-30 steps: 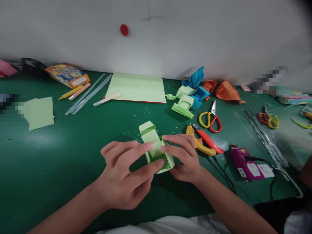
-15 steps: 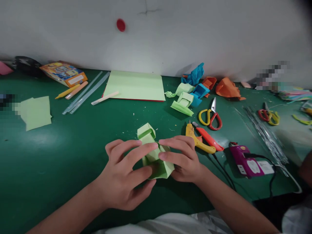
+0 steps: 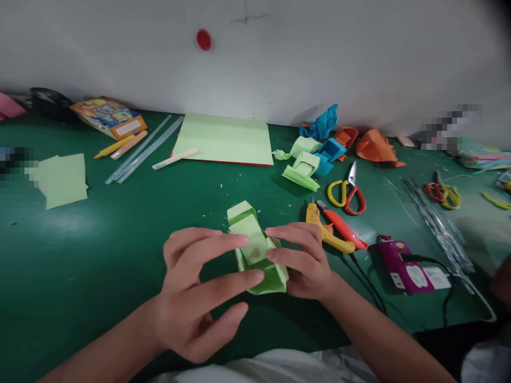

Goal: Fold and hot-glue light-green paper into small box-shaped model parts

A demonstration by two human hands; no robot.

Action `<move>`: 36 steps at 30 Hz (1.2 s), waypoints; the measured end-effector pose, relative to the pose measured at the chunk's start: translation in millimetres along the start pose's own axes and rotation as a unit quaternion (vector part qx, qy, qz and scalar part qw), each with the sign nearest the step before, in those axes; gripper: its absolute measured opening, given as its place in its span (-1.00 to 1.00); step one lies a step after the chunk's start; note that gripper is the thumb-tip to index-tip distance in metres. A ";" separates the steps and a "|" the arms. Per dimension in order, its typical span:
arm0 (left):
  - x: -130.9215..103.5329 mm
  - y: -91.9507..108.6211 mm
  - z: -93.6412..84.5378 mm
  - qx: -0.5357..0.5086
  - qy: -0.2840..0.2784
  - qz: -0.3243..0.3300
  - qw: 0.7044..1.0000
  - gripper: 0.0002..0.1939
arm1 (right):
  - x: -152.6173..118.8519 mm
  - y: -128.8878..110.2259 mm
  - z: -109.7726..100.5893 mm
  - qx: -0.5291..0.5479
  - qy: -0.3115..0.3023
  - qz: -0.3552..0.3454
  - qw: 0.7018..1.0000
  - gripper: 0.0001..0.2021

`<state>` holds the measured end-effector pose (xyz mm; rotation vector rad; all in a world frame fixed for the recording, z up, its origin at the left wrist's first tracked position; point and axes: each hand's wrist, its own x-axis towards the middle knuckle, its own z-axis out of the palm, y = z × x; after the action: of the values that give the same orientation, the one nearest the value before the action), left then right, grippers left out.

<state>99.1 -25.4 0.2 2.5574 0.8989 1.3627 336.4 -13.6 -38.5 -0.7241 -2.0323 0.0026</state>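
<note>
A folded light-green paper box (image 3: pixel 255 239), partly formed with one flap standing at its far end, is between my hands over the table. My right hand (image 3: pixel 305 258) grips its right side, two fingers on the inner edge and the thumb hidden below. My left hand (image 3: pixel 199 287) is open, fingers spread. Its index fingertip lies at the box's upper left and another fingertip reaches over the inside; I cannot tell how firmly they touch. The left thumb stands apart from the paper.
Right of my hands lie a yellow glue gun (image 3: pixel 329 234), a red utility knife (image 3: pixel 345 229), scissors (image 3: pixel 351 194) and a purple power strip (image 3: pixel 407 266) with cables. Folded papers (image 3: pixel 305 165) sit farther back. Green sheets (image 3: pixel 66 181) and glue sticks (image 3: pixel 139 154) lie leftward.
My left hand has loosened and drawn slightly left, its thumb coming away from the box and its fingers spreading. The right hand keeps its hold. The view has shifted slightly.
</note>
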 end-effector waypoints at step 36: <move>-4.2 -9.3 4.6 -0.027 -0.192 0.019 0.981 -0.84 | -3.1 6.9 0.9 -0.007 -0.062 -0.035 0.997 -0.63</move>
<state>96.7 -19.3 -8.8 2.6701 0.7355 0.8385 340.3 -9.2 -43.4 -0.6767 -2.1767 -0.0079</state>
